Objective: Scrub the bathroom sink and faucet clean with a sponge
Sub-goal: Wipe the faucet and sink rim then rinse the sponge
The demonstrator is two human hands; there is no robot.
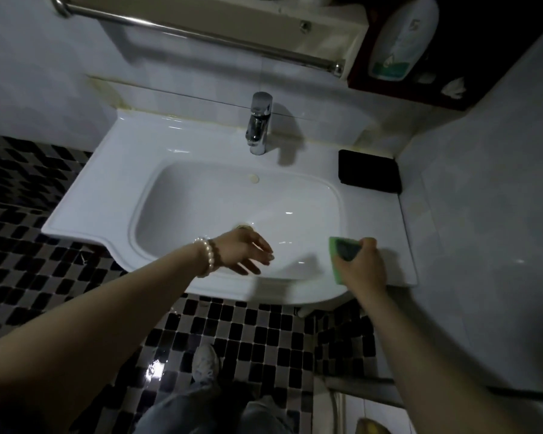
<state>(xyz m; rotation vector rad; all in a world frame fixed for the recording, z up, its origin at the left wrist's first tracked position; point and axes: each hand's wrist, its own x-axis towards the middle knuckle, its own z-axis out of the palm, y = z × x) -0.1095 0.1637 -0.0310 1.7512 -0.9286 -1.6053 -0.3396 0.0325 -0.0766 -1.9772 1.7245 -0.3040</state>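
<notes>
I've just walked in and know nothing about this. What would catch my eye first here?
The white sink fills the middle, with a chrome faucet at its back. At its front right rim, the right hand grips a green sponge. The left hand, with a pearl bracelet, hovers open over the basin.

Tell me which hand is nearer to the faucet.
Left. The left hand hangs over the basin's near part, roughly in line below the faucet; the right hand, gripping the green sponge, is farther off at the near-right rim.

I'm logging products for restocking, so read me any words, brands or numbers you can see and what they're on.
No text can be read.
White bottle on the shelf, upper right: green label print, too blurred to read.
Sponge, faucet, black pad: no markings visible.
</notes>
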